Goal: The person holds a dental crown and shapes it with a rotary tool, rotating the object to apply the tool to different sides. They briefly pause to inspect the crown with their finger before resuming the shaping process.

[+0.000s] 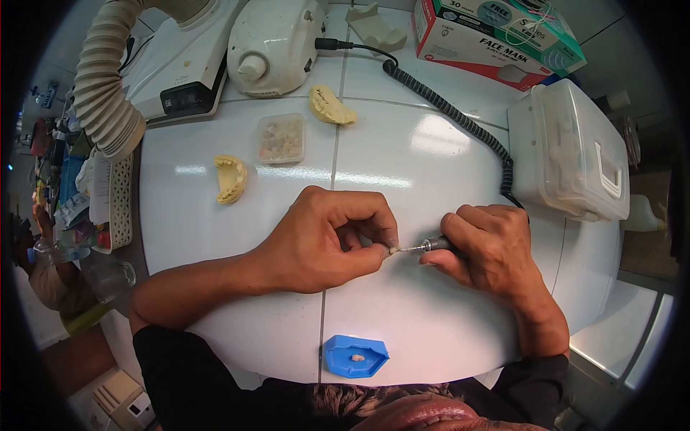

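My left hand (pixel 327 241) pinches a tiny pale piece (pixel 393 251) between thumb and fingertips, over the middle of the white table. From the right, my right hand (pixel 489 248) grips a dark rotary handpiece (pixel 435 244), whose thin metal tip points left and meets the small piece or lies right at it. Near the front edge sits a blue tray (pixel 355 369) with a small pinkish piece (pixel 357 358) in it. Beyond my left hand are a yellowish dental cast (pixel 231 179), a second cast (pixel 330 106) and a clear box of small pieces (pixel 281 138).
A white control unit (pixel 274 47) and a ribbed hose (pixel 108 79) stand at the back left. The coiled cord (pixel 460 118) runs toward my right hand. A face mask box (pixel 496 43) and a clear-lidded case (pixel 568 154) are at right. Another person's arm shows far left.
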Tool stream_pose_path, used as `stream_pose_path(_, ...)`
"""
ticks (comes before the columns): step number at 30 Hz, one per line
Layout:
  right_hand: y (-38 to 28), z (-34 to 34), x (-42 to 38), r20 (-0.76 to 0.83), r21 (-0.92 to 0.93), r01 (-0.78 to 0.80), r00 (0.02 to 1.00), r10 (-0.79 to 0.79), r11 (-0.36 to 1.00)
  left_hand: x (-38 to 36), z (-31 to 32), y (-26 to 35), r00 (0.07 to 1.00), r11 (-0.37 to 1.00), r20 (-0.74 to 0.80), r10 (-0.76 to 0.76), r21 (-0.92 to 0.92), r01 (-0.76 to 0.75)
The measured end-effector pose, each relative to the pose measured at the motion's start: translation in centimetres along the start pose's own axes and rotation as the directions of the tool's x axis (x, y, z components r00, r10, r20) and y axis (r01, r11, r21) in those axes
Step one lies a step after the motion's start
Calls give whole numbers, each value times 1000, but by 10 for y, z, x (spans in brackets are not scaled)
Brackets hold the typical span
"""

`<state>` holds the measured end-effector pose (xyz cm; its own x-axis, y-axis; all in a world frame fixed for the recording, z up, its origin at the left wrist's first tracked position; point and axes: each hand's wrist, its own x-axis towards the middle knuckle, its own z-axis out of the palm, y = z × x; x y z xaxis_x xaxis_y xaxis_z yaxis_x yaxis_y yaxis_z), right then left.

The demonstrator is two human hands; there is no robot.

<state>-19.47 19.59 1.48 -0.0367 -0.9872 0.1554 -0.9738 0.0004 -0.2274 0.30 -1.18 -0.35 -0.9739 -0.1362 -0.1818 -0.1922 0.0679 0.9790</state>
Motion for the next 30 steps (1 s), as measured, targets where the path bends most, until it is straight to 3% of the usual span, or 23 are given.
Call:
stream_pose_path(13,-1,-2,2,24,8,5,1000,-5,1000,0,-1,4,994,994,38,-105,-6,106)
stream_pose_path(30,-1,-1,1,29,2,-2,1000,2,1000,0,-1,4,994,994,32,-106,10,106)
